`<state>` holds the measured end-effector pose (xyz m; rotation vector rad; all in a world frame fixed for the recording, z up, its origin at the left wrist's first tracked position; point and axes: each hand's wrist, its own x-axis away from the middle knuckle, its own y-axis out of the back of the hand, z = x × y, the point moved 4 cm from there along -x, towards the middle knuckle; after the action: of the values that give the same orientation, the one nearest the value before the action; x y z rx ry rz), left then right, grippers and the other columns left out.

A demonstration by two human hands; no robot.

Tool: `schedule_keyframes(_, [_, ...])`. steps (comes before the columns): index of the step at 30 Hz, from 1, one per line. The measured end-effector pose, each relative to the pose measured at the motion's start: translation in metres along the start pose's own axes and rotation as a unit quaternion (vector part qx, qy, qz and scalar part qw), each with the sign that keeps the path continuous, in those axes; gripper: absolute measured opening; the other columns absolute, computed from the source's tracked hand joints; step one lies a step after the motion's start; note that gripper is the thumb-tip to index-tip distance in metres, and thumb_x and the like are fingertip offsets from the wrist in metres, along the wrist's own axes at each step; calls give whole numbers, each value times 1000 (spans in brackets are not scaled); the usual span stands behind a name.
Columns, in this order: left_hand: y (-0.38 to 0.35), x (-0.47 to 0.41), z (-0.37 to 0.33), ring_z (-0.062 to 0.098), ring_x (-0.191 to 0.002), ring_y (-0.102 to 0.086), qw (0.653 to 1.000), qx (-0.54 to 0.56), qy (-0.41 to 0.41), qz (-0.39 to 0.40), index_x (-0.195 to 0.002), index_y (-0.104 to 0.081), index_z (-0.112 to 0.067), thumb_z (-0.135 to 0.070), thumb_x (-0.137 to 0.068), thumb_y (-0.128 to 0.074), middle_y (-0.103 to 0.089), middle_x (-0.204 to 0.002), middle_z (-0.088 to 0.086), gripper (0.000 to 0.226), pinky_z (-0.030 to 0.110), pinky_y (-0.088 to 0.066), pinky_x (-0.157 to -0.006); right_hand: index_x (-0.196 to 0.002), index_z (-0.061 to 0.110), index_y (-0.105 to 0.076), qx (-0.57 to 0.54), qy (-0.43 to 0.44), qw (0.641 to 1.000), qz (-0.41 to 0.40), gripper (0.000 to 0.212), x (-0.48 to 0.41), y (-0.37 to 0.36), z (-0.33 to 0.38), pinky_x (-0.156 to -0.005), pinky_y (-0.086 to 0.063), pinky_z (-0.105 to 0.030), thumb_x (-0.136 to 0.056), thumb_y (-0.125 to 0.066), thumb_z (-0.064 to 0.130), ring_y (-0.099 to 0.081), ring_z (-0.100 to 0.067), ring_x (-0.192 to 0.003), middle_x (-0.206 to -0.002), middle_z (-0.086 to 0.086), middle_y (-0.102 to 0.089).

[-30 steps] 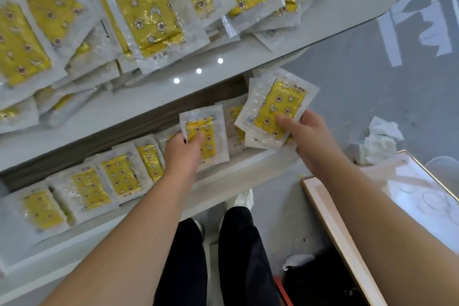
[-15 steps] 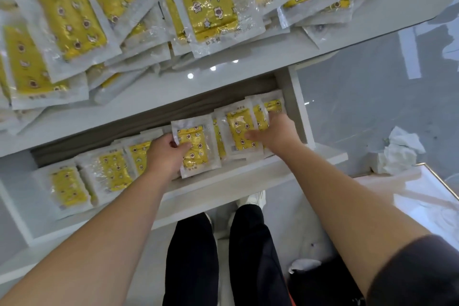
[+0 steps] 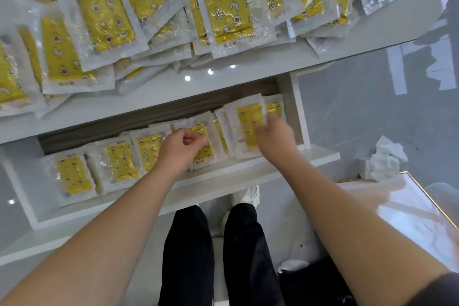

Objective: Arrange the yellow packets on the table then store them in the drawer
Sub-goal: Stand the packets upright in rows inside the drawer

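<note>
Yellow packets [image 3: 121, 161] in my white drawer [image 3: 223, 181], left hand [image 3: 182, 149] curled over one, right hand [image 3: 273, 131] blurry on another, grips I can't tell

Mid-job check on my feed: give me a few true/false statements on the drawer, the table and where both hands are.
1. The drawer is open and holds a row of yellow packets. True.
2. The table holds no packets. False: a pile of packets covers much of it.
3. Both hands are down at the drawer. True: the left hand is near its middle, and the right hand is further along.
4. The right hand is at the drawer's left end. False: it is on the packets at the right end.
5. Crumpled white paper lies on the floor to the right. True.
</note>
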<state>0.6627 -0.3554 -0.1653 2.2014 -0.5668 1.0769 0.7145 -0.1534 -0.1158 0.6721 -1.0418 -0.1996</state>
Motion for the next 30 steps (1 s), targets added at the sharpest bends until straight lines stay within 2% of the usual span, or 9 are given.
schedule_keyframes(2, [2, 8, -1, 13, -83, -65, 998, 47, -9, 40, -102, -64, -21, -30, -89, -65, -65, -95, -4, 16, 22, -47, -57, -132, 9, -51, -62, -6, 996, 70, 33, 13, -21, 15, -63, -40, -22, -101, -46, 19, -55, -12, -79, -103, -3, -61])
schedule_keyframes(4, [10, 11, 5, 13, -82, -63, 997, 58, -4, 43, -100, -62, -23, -28, -91, -63, -65, -95, -5, 10, 21, -48, -58, -92, 13, -59, -105, -18, 989, 100, 12, 19, -44, 24, -54, -37, -23, -98, -53, 20, -46, -10, -61, -76, 0, -54])
schedule_keyframes(6, [25, 10, 16, 16, -79, -60, 999, 49, 2, 6, -86, -60, -20, -22, -90, -64, -64, -88, -3, 6, 27, -48, -65, -67, 15, -46, -101, -12, 989, 107, 31, 21, -67, 35, -52, -35, -24, -95, -59, 21, -40, -11, -55, -62, 2, -43])
schedule_keyframes(8, [45, 6, 33, 17, -70, -55, 998, 46, 19, -46, -74, -57, -21, -16, -88, -65, -61, -77, -3, 18, 28, -44, -67, -62, 15, -43, -89, -12, 989, 121, 36, 22, -90, 44, -57, -39, -27, -93, -60, 21, -43, -14, -56, -61, 0, -44])
schedule_keyframes(12, [72, -5, 65, 25, -72, -59, 994, 13, 55, -95, -69, -56, -23, -15, -88, -65, -62, -77, 1, 23, 32, -49, -69, -82, 4, -66, -63, -16, 986, 151, 16, 20, -128, 56, -75, -55, -34, -92, -56, 12, -62, -24, -74, -76, -5, -58])
schedule_keyframes(14, [76, -11, 73, 32, -82, -65, 993, -8, 65, -101, -69, -57, -21, -16, -90, -62, -65, -84, 6, 22, 40, -56, -79, -107, 3, -69, -44, -17, 988, 148, 22, 18, -137, 60, -80, -51, -29, -94, -52, 9, -65, -26, -92, -99, -8, -68])
schedule_keyframes(16, [74, -16, 77, 34, -85, -66, 990, -70, 79, -90, -74, -61, -15, -15, -92, -57, -68, -89, 11, 18, 40, -56, -80, -112, 0, -67, -22, -9, 991, 133, 27, 17, -141, 60, -85, -50, -29, -94, -49, 7, -64, -28, -103, -114, -12, -68])
schedule_keyframes(22, [74, 4, 64, 26, -84, -60, 968, -224, 100, -60, -95, -63, -9, -22, -91, -57, -65, -94, 6, 15, 31, -44, -66, -102, 6, -70, 24, 20, 994, 101, 28, 30, -116, 49, -69, -48, -27, -94, -43, 9, -63, -25, -85, -104, -8, -70])
schedule_keyframes(30, [58, 69, -68, 13, -70, -60, 972, -205, -116, -3, -75, -59, -25, -25, -91, -51, -63, -72, -7, 17, 34, -52, -63, -96, 22, -65, -123, 64, 988, -73, 20, 53, 10, 61, -69, -53, -26, -94, -47, 14, -65, -13, -77, -90, 7, -68])
